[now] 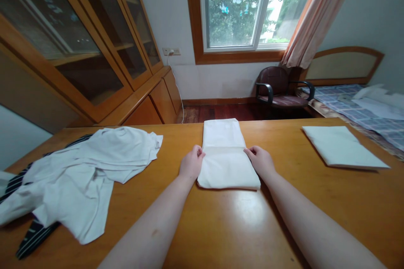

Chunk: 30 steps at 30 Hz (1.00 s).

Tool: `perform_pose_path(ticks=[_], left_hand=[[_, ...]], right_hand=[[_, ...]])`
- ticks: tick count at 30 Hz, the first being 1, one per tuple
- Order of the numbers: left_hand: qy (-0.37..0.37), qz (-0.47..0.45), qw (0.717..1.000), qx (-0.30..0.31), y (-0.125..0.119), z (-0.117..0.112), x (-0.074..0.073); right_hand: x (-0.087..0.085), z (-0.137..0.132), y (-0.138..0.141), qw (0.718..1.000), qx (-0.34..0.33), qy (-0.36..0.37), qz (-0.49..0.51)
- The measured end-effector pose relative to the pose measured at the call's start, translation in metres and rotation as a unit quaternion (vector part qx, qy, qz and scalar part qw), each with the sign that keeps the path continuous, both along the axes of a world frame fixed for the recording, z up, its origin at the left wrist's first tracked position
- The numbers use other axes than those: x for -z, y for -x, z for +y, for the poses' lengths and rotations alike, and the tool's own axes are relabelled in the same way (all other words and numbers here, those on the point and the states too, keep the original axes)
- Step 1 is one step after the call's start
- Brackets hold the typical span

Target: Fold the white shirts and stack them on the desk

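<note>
A folded white cloth (227, 170) lies lengthwise on the wooden table in front of me, with a crease running across its middle. My left hand (192, 162) pinches its left edge close to that crease. On the opposite edge, my right hand (260, 159) pinches the fabric at about the same height. Both hands are closed, thumbs against fingers. What garment or item the cloth is, I cannot tell.
A rumpled white shirt (85, 172) lies over a dark striped garment (36, 237) on the table's left. A flat white folded piece (344, 147) is at the right. Beyond the table (208, 227) are a chair (277, 86), a bed (372, 109) and a glass-door cabinet (94, 50).
</note>
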<state>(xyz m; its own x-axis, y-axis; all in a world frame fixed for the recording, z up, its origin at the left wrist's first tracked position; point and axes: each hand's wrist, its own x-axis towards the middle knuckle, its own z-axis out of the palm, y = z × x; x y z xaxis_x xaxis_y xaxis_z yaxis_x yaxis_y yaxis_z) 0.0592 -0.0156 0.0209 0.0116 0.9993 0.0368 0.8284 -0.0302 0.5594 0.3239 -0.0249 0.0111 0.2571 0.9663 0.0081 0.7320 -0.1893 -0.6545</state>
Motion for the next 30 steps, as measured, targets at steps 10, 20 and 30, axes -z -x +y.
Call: perform_pose_path(ticks=[10, 20, 30], left_hand=[[0.006, -0.037, 0.999, 0.037, 0.007, 0.0, 0.006], [-0.037, -0.006, 0.999, 0.037, 0.008, -0.006, -0.001], [-0.025, 0.117, 0.95, 0.288, -0.023, -0.038, -0.016]], right_hand=[[0.005, 0.0, -0.002, 1.0, -0.008, -0.01, 0.021], [0.0, -0.001, 0.002, 0.999, -0.014, 0.01, -0.028], [0.001, -0.001, 0.0, 0.999, -0.03, 0.009, -0.024]])
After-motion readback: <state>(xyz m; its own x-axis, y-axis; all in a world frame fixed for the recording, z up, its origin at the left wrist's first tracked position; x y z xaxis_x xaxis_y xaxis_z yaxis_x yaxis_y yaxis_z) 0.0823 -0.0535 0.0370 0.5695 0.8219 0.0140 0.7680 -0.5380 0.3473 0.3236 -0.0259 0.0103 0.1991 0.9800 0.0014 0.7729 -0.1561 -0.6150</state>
